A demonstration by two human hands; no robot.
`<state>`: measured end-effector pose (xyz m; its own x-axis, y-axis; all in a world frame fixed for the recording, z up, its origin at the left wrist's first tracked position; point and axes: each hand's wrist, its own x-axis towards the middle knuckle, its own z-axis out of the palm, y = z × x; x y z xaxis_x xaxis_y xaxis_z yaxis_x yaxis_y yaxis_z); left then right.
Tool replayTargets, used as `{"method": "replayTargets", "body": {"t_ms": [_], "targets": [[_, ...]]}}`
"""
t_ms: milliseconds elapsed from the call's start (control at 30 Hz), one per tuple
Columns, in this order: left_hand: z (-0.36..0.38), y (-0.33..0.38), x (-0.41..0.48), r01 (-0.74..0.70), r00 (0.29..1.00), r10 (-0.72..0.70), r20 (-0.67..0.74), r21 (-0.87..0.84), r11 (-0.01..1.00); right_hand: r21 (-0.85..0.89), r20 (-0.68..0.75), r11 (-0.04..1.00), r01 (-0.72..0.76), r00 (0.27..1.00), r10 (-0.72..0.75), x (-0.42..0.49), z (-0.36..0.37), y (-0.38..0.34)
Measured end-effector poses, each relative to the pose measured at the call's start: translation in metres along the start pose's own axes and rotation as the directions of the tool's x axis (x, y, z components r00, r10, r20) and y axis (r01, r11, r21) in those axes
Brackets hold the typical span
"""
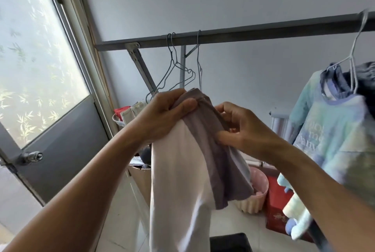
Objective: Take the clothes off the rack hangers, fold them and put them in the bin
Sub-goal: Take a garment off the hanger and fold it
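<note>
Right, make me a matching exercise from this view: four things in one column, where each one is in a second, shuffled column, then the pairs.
Things:
1. white and mauve garment
2. blue-green shirt
3. grey wire hangers
4. pink bin

Places:
A. on the floor beside the red box
B. gripped by the left hand and the right hand
C. hanging on a white hanger at the right
D. hooked on the rail with nothing on them

Pairs: 1-B, 2-C, 3-D, 4-A

soft daylight from window (36,52), blurred, warped edges
</note>
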<state>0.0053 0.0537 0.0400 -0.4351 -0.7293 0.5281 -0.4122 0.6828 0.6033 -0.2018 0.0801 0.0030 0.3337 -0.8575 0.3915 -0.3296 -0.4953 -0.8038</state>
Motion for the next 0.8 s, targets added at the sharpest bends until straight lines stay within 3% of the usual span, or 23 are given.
{"method": "replayTargets", "body": {"t_ms": [100,267,400,500,633,800], "targets": [[-0.013,0.005,0.006,0.008,1.0,-0.008,0.028,-0.01,1.0,-0.158,-0.015,0.985,-0.068,0.998,0.066,-0.009,-0.002,0.023],[-0.032,0.008,0.008,0.022,0.999,-0.018,0.05,-0.073,0.997,0.047,-0.079,0.992,-0.115,0.99,0.118,-0.019,-0.008,0.045],[-0.05,0.006,0.002,0.099,0.99,-0.09,0.108,-0.081,0.992,0.301,-0.281,0.954,-0.022,0.953,0.111,-0.021,-0.015,0.044],[-0.055,0.004,0.0,0.148,0.985,-0.143,0.094,-0.047,0.988,0.388,-0.35,0.921,0.045,0.931,0.102,-0.016,-0.018,0.043],[-0.053,0.005,-0.001,0.16,0.987,-0.162,-0.005,-0.123,0.979,0.48,-0.345,0.873,0.086,0.934,0.098,-0.009,-0.024,0.04],[-0.05,0.01,0.001,0.122,0.992,-0.122,0.014,-0.203,0.972,0.484,-0.312,0.875,0.031,0.94,0.139,0.0,-0.031,0.042]]}}
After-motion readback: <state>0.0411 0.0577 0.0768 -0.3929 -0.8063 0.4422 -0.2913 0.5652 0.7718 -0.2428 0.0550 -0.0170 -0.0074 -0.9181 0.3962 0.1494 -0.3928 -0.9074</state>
